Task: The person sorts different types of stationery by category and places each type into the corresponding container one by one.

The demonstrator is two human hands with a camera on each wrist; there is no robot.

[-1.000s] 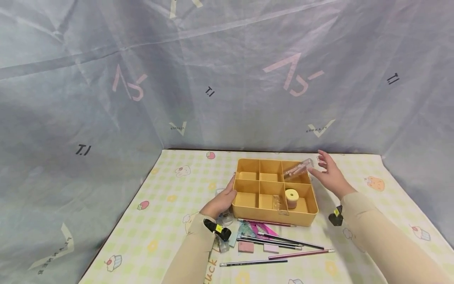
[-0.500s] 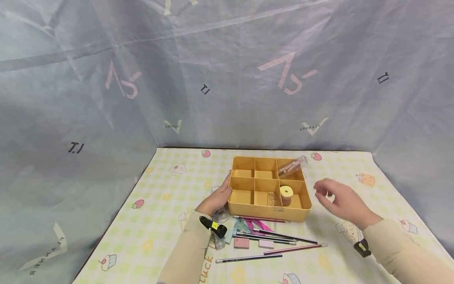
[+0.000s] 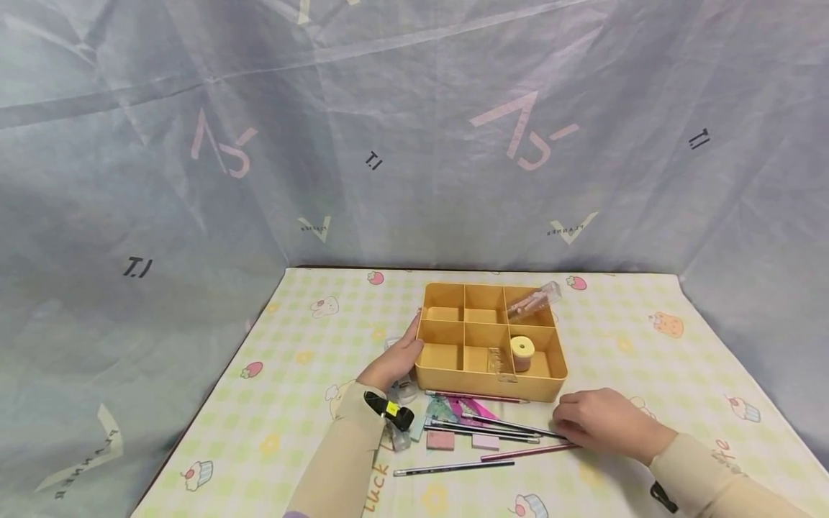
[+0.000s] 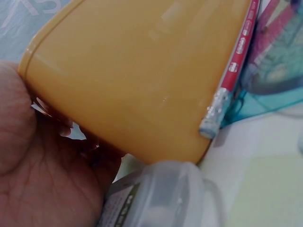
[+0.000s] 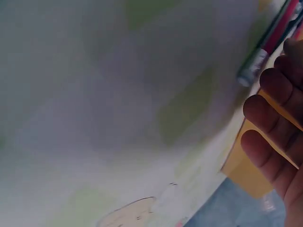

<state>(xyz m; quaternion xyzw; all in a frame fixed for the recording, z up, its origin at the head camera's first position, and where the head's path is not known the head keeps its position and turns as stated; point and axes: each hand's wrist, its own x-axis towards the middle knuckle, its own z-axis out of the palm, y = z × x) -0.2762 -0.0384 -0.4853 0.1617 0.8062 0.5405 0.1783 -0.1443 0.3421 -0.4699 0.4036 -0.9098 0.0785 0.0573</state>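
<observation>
A yellow six-compartment organizer box (image 3: 486, 381) stands in the middle of the table. My left hand (image 3: 391, 363) grips its left side, thumb near the front corner; the left wrist view shows the fingers (image 4: 94, 151) partly hidden behind the box wall. Beyond the box's front right corner, my right hand (image 3: 609, 421) is low over the ends of a black pencil (image 3: 512, 424) and a dark red pencil (image 3: 527, 452). Its fingers (image 5: 270, 118) are loosely bent in the right wrist view, beside a pencil's eraser end (image 5: 251, 71).
Inside the box are a spool-shaped roll (image 3: 522, 352) and a clear tube (image 3: 534, 301) that leans over the rim. Ahead of it lie pink erasers (image 3: 440, 440), more pencils (image 3: 453, 469) and a magenta ruler-like piece (image 3: 476, 410). A clear plastic container (image 4: 156, 194) sits by the left hand.
My right hand has moved away from the clear tube, which now leans in the back right compartment, down to the pencil ends at the front right. The left hand stays on the box.
</observation>
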